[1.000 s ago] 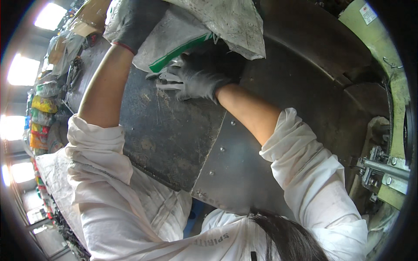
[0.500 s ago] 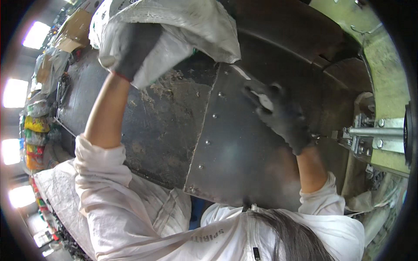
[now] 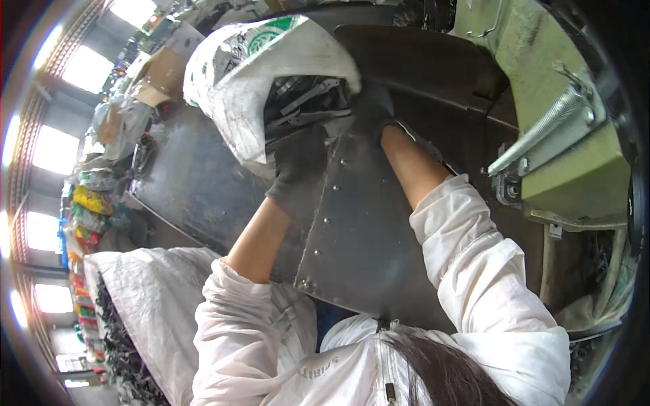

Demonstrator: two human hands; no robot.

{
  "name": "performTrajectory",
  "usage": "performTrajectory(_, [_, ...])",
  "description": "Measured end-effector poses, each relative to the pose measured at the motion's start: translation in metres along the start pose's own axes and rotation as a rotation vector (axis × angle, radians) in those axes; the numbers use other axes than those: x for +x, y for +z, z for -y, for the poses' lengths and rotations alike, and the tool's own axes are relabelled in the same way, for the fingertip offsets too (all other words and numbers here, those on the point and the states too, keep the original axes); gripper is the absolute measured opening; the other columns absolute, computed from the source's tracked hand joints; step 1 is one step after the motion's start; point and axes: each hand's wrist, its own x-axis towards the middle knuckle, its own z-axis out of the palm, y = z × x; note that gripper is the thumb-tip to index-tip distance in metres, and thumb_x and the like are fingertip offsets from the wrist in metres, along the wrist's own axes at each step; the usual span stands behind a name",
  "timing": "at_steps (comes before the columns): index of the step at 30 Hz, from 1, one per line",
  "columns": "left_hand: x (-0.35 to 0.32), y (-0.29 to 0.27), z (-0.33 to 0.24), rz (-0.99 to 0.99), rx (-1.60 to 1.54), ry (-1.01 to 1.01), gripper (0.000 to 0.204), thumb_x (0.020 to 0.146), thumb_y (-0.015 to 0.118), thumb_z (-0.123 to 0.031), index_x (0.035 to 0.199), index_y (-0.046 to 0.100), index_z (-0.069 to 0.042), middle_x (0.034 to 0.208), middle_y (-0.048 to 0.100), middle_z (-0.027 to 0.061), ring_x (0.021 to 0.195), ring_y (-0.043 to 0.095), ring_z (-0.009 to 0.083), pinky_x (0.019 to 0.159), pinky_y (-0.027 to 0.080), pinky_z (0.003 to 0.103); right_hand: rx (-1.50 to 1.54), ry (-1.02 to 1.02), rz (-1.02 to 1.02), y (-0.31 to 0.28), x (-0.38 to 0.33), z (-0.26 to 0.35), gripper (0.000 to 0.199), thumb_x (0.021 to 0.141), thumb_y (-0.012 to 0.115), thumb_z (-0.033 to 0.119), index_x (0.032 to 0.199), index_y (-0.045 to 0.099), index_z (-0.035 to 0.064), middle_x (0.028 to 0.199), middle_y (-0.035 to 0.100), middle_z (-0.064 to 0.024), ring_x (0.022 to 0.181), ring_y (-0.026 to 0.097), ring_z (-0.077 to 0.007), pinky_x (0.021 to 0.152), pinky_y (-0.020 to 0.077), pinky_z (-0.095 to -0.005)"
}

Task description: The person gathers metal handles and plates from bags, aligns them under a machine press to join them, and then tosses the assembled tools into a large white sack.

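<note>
A white woven sack point(image 3: 227, 88) with a green print lies on the dark metal surface, its mouth turned toward me. Grey and black strip-like pieces point(image 3: 308, 98) show inside the mouth. My left hand point(image 3: 300, 161), in a dark glove, is at the near lower side of the mouth, touching or just beside its edge; its fingers merge with the dark contents. At the right edge of the mouth is my right hand point(image 3: 372, 108), also gloved. Its fingers are lost against the dark metal, so its grip cannot be made out.
A riveted seam point(image 3: 328, 220) crosses the dark metal plate point(image 3: 365, 250). To the right stands a green machine frame point(image 3: 575, 176) with a spring point(image 3: 542, 128). Another large white sack point(image 3: 156, 284) is at the lower left. Cardboard boxes point(image 3: 162, 73) and colourful bundles point(image 3: 91, 201) line the far left.
The sack's mouth has turned toward me, showing the contents. My left hand has moved right and nearer to me; my right hand, which held a small white object, has moved left and away to the sack.
</note>
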Motion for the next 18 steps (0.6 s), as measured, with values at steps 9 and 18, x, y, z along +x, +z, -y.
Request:
performTrajectory(9, [-0.039,-0.037,-0.040,0.151,-0.012,-0.029,0.018,0.088,0.061,-0.012,0.102,0.072,-0.016,0.093,0.072,0.0087,0.086,0.072,0.0331,0.078,0.056,0.046,0.664,-0.010,-0.227,-0.057,-0.022,-0.036,0.042,0.091,0.071,0.024,0.126,0.066,0.0021,0.112,0.072,-0.0250,0.094,0.069,-0.0451,0.085,0.0540,-0.0543])
performTrajectory(18, [-0.115,-0.061,-0.099,-0.107,-0.545,0.397,0.004,0.087,0.066,-0.012,0.086,0.069,-0.010,0.088,0.068,0.0117,0.086,0.069,0.0324,0.079,0.054,0.045,-0.052,-0.563,-0.321,-0.101,-0.157,0.064,0.043,0.093,0.070,0.019,0.131,0.060,0.0018,0.129,0.060,-0.0240,0.118,0.060,-0.0427,0.100,0.0510,-0.0520])
